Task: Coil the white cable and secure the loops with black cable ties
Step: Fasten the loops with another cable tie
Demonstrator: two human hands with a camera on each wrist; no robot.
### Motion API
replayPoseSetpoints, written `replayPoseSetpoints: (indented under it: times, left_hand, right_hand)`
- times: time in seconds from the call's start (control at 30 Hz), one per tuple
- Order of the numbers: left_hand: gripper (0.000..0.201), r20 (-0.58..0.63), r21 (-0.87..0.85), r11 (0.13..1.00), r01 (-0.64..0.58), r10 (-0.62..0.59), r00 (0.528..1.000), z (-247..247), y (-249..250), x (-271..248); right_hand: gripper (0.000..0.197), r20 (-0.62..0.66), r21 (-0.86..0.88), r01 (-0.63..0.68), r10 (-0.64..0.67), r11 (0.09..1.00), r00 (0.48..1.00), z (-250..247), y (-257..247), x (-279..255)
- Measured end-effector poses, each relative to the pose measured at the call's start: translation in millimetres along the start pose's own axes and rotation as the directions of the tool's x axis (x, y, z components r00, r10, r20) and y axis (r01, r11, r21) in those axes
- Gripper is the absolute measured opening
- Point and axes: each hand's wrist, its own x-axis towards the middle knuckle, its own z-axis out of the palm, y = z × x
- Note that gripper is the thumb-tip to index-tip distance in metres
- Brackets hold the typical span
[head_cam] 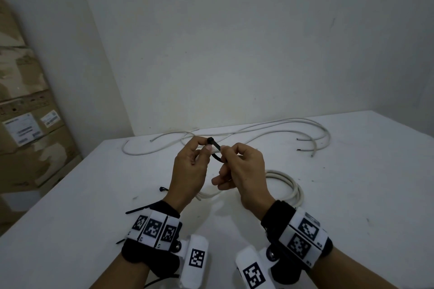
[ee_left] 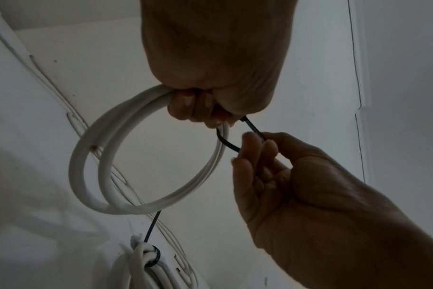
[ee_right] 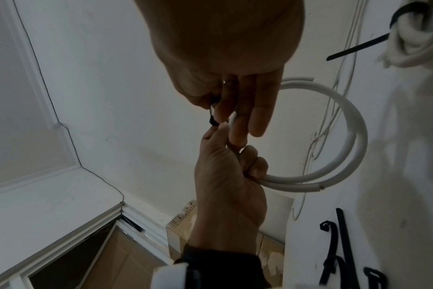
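My left hand (head_cam: 206,145) grips a small coil of white cable (ee_left: 87,156) in its curled fingers, above the table. A black cable tie (head_cam: 216,146) loops around the coil's strands beside that grip. Its head sits at my left thumb and forefinger. My right hand (head_cam: 224,150) pinches the tie's tail (ee_left: 253,130) between thumb and fingertips. In the right wrist view the coil (ee_right: 356,125) hangs to the right of my left hand (ee_right: 220,135). Its loops (head_cam: 291,185) also show beside my right hand in the head view.
A bundle of white cable (ee_left: 141,262) bound by a black tie lies on the white table (head_cam: 352,218). Loose white cables (head_cam: 234,134) sprawl along the table's far edge. Spare black ties (ee_right: 339,244) lie near my left wrist. Cardboard boxes (head_cam: 23,101) stand at the left.
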Motion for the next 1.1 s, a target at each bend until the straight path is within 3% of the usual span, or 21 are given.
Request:
replayPoseSetpoints:
  times: [0.63, 0.77, 0.87, 1.0, 1.1]
  left_hand:
    - [0.012, 0.059, 0.112, 0.982, -0.153, 0.147, 0.987, 10.3, -6.5, -9.3]
    - [0.013, 0.096, 0.095, 0.984, -0.154, 0.145, 0.985, 12.1, 0.3, -11.1]
    - [0.015, 0.129, 0.068, 0.992, -0.110, 0.101, 0.987, 7.7, 2.3, -8.0]
    - [0.016, 0.183, -0.019, 1.000, 0.017, -0.013, 0.983, 2.8, 6.8, -7.1]
    - [0.016, 0.218, -0.062, 0.996, 0.066, -0.052, 0.974, 5.0, 8.6, -7.8]
  right_hand:
    - [0.036, -0.078, -0.122, 0.135, -0.145, 0.983, 0.986, -6.2, 6.3, 4.0]
    - [0.037, -0.026, -0.150, 0.121, -0.126, 0.981, 0.992, -8.3, 2.2, 11.3]
    - [0.037, 0.087, -0.150, 0.077, -0.064, 0.986, 0.994, -14.2, -6.6, 17.1]
    - [0.034, 0.097, -0.441, 0.192, -0.166, 0.877, 0.981, -32.6, -27.3, 34.7]
    - [0.028, 0.311, -0.450, 0.208, -0.066, 0.868, 0.948, -37.3, -39.1, 43.8]
